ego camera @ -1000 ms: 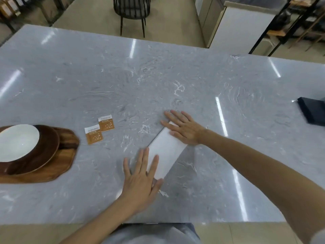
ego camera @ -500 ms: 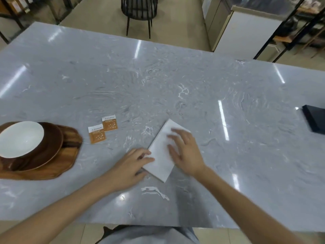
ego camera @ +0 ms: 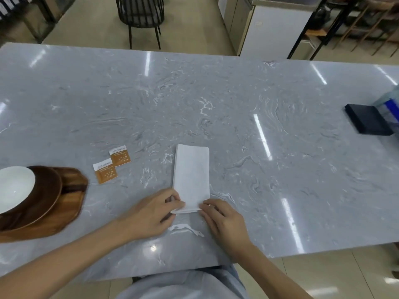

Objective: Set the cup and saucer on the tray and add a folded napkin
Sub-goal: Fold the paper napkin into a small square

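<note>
Head view shows the napkin [ego camera: 192, 175] has been squared up — half a second ago it lay diagonal under flat palms, now it lies straight as a long rectangle on the marble table [ego camera: 216, 108]. Its near corners are pinched by the left hand [ego camera: 155, 212] and right hand [ego camera: 220, 216], fingers closed on the near edge, which looks slightly lifted. Another fold is probably being started. The saucer [ego camera: 43, 190] with the white cup [ego camera: 15, 188] is already set on the wooden tray [ego camera: 71, 203] at left, so only the napkin is left.
</note>
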